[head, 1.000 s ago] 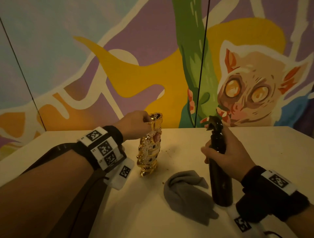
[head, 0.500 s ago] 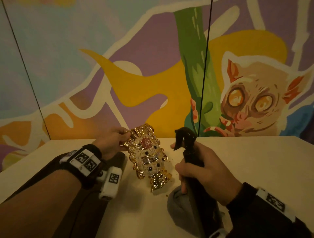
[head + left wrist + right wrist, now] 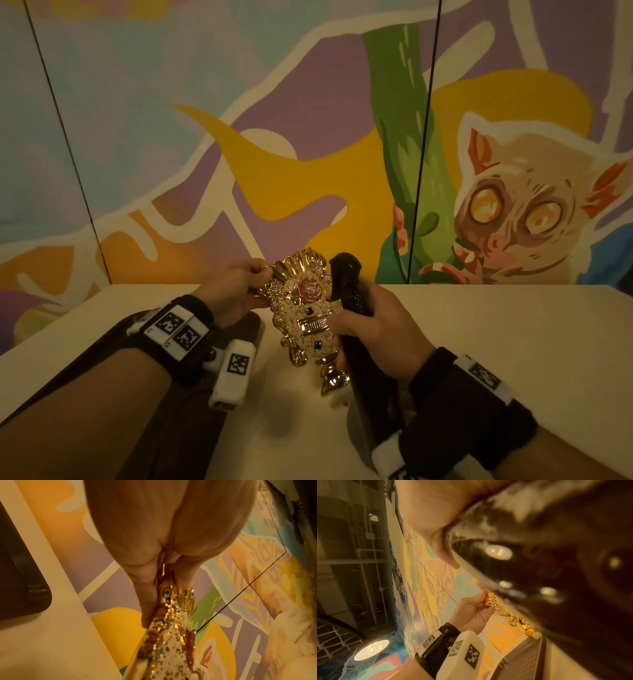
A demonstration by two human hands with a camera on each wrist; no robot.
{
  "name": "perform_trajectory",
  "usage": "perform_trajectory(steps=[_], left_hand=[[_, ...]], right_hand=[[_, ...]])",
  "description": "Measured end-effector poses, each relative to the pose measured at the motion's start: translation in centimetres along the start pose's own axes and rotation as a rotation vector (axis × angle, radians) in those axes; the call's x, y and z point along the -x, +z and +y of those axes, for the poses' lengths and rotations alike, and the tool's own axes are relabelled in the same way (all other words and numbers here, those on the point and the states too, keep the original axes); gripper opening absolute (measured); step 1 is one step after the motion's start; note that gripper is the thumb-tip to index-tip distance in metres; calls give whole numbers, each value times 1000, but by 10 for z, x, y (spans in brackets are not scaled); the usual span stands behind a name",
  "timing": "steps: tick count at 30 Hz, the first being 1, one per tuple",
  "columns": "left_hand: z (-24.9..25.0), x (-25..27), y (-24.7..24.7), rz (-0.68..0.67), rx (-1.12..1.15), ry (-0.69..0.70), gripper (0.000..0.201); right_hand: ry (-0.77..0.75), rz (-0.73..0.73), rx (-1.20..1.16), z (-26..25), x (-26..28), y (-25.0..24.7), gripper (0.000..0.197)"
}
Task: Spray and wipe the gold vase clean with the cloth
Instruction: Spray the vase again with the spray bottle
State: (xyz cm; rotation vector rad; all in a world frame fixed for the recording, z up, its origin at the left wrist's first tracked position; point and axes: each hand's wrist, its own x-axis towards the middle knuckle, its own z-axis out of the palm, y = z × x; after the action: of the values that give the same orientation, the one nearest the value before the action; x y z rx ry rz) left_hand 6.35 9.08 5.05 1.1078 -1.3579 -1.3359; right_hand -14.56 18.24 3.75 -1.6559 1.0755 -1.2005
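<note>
Pinching the gold vase (image 3: pixel 303 310) by its fluted rim with my left hand (image 3: pixel 236 291), tilted above the white table (image 3: pixel 513 342). My right hand (image 3: pixel 373 330) wraps the black spray bottle (image 3: pixel 349 298) just beside it. Left wrist view alone shows thumb and fingers (image 3: pixel 147 595) clamping the glittery, speckled edge. No writing readable. Cloth not seen.

Pale cream table (image 3: pixel 496 342) set against the far wall, grey cloth (image 3: pixel 356 425) lying near the right, mostly hidden, dark chair back at the near-left edge
</note>
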Motion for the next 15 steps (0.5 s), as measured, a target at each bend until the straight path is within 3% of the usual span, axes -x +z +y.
perform_trajectory(steps=[15], left_hand=[[10,2,-7,21,47,43,17]], right_hand=[[4,6,28,2,9,-8,38]])
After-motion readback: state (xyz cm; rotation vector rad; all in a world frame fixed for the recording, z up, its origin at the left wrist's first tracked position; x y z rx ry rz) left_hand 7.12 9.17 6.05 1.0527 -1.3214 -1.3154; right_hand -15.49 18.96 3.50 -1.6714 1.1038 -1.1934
